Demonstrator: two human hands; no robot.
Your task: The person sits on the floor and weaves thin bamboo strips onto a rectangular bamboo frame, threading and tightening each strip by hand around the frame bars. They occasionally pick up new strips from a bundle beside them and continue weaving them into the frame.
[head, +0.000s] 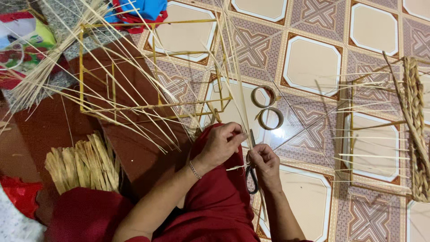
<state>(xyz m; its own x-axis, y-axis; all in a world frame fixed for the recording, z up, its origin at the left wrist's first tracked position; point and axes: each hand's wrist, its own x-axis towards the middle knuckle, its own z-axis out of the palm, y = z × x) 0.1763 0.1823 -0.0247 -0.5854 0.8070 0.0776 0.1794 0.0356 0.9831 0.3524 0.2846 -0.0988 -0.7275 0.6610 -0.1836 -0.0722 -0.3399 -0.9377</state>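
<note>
While the left hand point(222, 142) pinches thin straw strands point(236, 89), the right hand point(264, 162) grips black-handled scissors point(252, 172).

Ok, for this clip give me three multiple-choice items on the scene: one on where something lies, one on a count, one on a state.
1. Where do the tape rolls lie?
A. On the tiled floor beyond the hands
B. On the person's lap
C. Inside the wire frame

2. How many tape rolls are there?
A. One
B. Two
C. Four

3. What is the right hand doing?
A. Resting flat on the floor
B. Lifting the bundle of flat strips
C. Holding scissors at the thin straws

Answers:
1. A: both rolls sit on the floor tiles, just past the left hand.
2. B: two rings lie side by side.
3. C: the scissors show their dark handles under the right hand, while the wire frame and the bundle of flat strips lie untouched.
</note>
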